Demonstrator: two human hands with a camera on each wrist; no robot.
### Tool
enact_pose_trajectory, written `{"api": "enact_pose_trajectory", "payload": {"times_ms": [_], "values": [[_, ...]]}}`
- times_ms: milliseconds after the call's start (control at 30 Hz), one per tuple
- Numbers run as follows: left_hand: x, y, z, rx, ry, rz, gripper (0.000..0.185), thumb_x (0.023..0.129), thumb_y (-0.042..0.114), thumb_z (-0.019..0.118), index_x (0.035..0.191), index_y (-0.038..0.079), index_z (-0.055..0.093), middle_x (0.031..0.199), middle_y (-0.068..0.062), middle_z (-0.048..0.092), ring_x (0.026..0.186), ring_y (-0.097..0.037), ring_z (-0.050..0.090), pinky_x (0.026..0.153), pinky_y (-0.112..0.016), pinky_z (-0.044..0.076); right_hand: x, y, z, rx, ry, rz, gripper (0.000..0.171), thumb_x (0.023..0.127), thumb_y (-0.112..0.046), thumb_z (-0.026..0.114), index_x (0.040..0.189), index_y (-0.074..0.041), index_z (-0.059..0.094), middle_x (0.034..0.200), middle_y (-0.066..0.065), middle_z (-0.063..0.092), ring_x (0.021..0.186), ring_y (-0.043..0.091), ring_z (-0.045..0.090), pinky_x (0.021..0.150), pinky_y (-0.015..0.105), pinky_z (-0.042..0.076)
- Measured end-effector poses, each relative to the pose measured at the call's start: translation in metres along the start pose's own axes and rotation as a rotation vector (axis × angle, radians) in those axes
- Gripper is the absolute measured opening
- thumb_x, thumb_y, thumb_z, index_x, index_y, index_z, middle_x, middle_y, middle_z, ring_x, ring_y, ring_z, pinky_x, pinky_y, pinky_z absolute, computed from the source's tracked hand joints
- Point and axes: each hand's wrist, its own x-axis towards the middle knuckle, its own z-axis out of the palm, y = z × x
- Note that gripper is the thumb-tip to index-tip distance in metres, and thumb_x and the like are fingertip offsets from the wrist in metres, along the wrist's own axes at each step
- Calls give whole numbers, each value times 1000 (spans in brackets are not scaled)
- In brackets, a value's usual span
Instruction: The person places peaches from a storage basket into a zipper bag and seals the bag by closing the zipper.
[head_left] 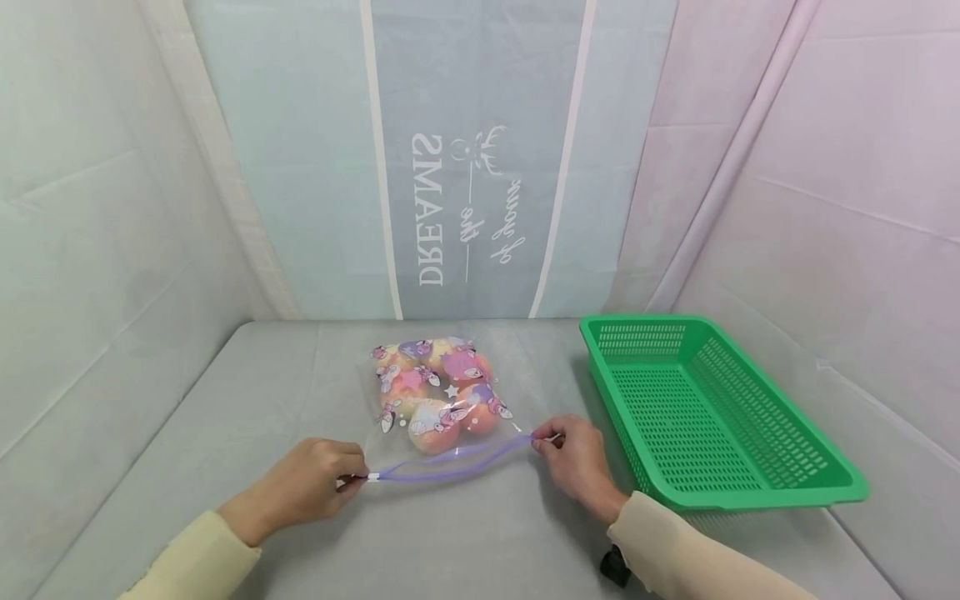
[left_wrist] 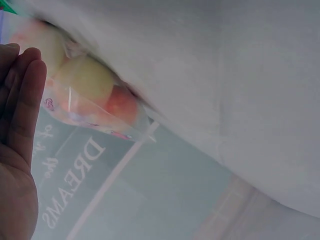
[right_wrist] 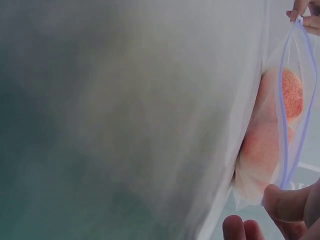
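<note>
Head view: your left hand [head_left: 307,483] pinches one end of the zip bag [head_left: 438,400] and your right hand [head_left: 573,458] pinches the other. Bag of peaches [head_left: 457,412] lies on the grey table [head_left: 262,383], beside the green basket [head_left: 750,492].

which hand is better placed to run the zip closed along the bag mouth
Probably the left hand: it pinches the white slider end of the purple zip strip, while the right hand pinches the far corner and can anchor the bag.

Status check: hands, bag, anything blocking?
Left hand, right hand pinch opposite zipper ends. Clear printed zip bag of peaches flat on table, mouth gaping. Green plastic basket right, clear.
</note>
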Motion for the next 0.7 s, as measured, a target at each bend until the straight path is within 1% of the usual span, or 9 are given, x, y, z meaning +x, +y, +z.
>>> {"api": "enact_pose_trajectory", "payload": {"times_ms": [200, 433, 600, 700], "values": [[-6, -7, -6, -46, -7, -37, 32, 65, -13, 81, 70, 17, 69, 71, 16, 59, 61, 9, 45, 55, -7, 39, -9, -3, -2, -41, -12, -63, 23, 84, 0, 81, 73, -18, 74, 82, -4, 60, 73, 12, 54, 61, 26, 46], [-12, -14, -14, -98, -39, -119, 31, 67, -13, 83, 73, 15, 73, 74, 15, 63, 63, 8, 49, 55, -8, 41, -23, -10, -3, -82, -41, -127, 27, 79, 4, 83, 71, -19, 70, 82, -5, 56, 73, 9, 52, 63, 25, 45], [-16, -18, -17, -108, -30, -123, 32, 67, -14, 83, 75, 16, 74, 75, 14, 66, 65, 7, 52, 57, -9, 44, -30, -14, -4, -110, -76, -176, 30, 79, 6, 81, 68, -19, 68, 84, -6, 54, 75, 9, 52, 64, 24, 45], [-18, -20, -18, -132, -25, -118, 32, 69, -14, 83, 77, 16, 74, 76, 13, 67, 66, 7, 54, 58, -9, 44, -31, -15, -4, -146, -83, -209, 30, 79, 5, 80, 68, -20, 67, 83, -7, 53, 75, 9, 50, 64, 24, 44]]}}
